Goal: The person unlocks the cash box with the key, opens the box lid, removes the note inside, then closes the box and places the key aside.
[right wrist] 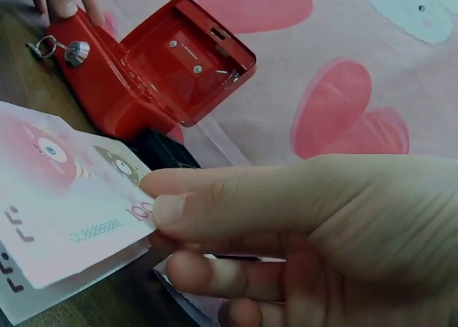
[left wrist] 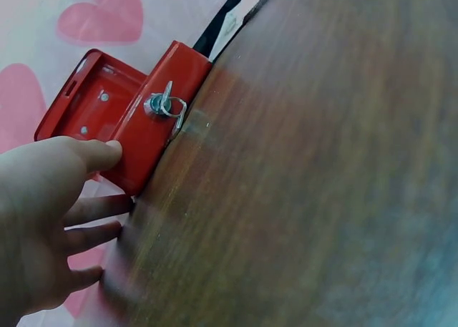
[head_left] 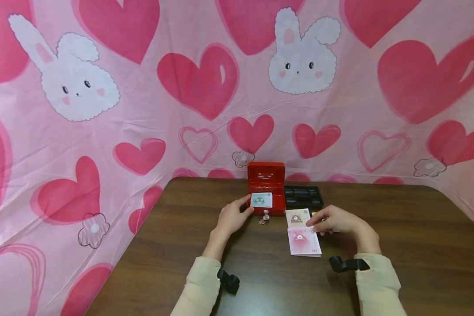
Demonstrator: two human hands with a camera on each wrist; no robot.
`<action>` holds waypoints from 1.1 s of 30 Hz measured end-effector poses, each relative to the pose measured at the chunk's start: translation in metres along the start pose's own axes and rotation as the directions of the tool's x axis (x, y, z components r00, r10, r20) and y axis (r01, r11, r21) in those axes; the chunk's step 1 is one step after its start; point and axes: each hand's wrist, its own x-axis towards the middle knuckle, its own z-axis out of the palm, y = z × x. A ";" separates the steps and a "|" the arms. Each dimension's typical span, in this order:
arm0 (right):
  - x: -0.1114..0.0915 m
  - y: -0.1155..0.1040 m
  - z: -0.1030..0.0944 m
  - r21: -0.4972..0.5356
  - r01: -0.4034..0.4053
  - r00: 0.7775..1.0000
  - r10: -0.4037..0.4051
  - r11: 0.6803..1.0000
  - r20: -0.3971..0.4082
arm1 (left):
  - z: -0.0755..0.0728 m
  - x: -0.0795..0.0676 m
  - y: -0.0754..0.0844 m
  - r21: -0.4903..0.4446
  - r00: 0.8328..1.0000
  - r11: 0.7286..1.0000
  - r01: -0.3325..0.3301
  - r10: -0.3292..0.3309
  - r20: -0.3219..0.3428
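**Thin paper notes in a light pinch beside an open red box**

From my end, the brown table (head_left: 174, 245) carries everything. The red box (left wrist: 139, 152) stands at its far side with the lid (head_left: 266, 173) raised. My left hand (head_left: 231, 216) touches its left front corner, fingers straight and spread, thumb resting on the front. I judge it stiff, light metal with slick paint, best steadied at that corner, away from the hinge.

Just right of the box sits a black tray (head_left: 303, 196) with compartments, too dark for me to read inside.

My right hand (head_left: 337, 219) pinches a pink note (head_left: 302, 241) by its edge between thumb and forefinger, nearer me than the tray. A tan note (head_left: 296, 216) shows beyond it; I can't tell whether that is in the pinch too. I expect such paper to be almost weightless, floppy and easily creased, so an edge near the middle is the place to grip.

Inside the box, a blue-green note (head_left: 261, 199) lies toward the front. Smallest, keys hang on a ring at the lock (left wrist: 152, 104).
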 end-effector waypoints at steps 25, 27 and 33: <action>0.027 -0.014 0.004 -0.144 0.071 0.959 -0.107 0.987 -0.263 | 0.003 0.005 0.006 0.002 1.000 1.000 0.011 -0.011 -0.003; 0.030 -0.016 0.005 -0.156 0.079 0.950 -0.121 0.985 -0.286 | 0.003 0.006 0.006 0.006 1.000 1.000 0.012 -0.012 -0.007; 0.043 -0.022 0.013 -0.201 0.127 0.919 -0.191 0.971 -0.345 | 0.004 0.007 0.006 0.015 1.000 1.000 0.026 -0.026 -0.011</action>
